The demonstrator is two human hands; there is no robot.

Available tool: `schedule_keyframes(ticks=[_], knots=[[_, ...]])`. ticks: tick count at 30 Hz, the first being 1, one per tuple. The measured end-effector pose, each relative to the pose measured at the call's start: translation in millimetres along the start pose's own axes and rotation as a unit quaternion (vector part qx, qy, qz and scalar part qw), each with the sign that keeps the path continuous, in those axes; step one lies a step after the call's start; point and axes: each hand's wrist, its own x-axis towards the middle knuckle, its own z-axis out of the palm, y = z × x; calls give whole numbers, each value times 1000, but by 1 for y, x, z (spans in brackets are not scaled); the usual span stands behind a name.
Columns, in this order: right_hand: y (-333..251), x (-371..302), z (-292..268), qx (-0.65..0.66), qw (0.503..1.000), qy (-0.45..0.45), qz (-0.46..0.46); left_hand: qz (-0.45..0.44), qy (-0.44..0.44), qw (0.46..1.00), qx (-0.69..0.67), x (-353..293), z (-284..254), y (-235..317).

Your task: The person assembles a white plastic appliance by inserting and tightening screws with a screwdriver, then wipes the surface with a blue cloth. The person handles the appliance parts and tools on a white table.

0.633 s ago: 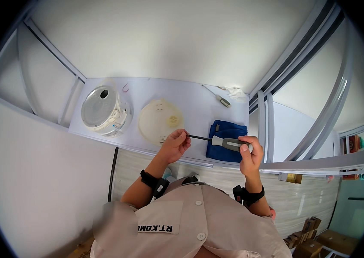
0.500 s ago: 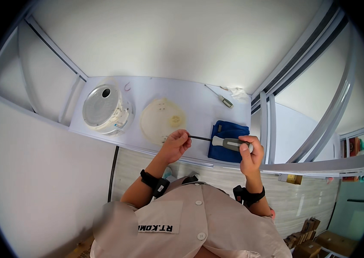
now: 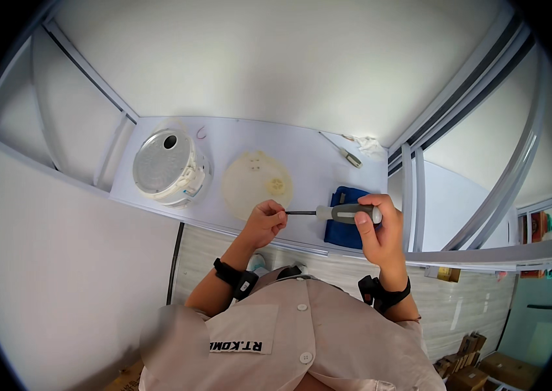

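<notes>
This looks like a small work booth, a place where things get fixed or taken apart. White walls with metal bars stand close around a white table (image 3: pixel 302 140). On the table sit a round white cooker (image 3: pixel 168 168), a loose round lid (image 3: pixel 256 184), a blue cloth (image 3: pixel 344 225) and a spare tool (image 3: pixel 348 156). Cardboard boxes (image 3: pixel 484 365) are stacked on the floor outside the booth.
</notes>
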Motion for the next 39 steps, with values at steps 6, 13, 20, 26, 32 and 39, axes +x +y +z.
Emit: schedule_keyframes(ticks=[6,13,20,26,32,39], knots=[[0,9,16,60,995,33,78,62,39,995,73,-9,0,6],[13,16,42,40,988,49,141,123,129,966,185,-19,8,29],[21,21,68,45,986,109,121,123,128,945,274,-32,12,44],[18,25,82,56,989,64,121,117,128,918,355,-40,-12,58],[12,31,94,23,995,28,89,160,84,818,547,-43,-5,81],[7,29,115,-35,997,-7,72,176,44,704,686,-34,-18,87]])
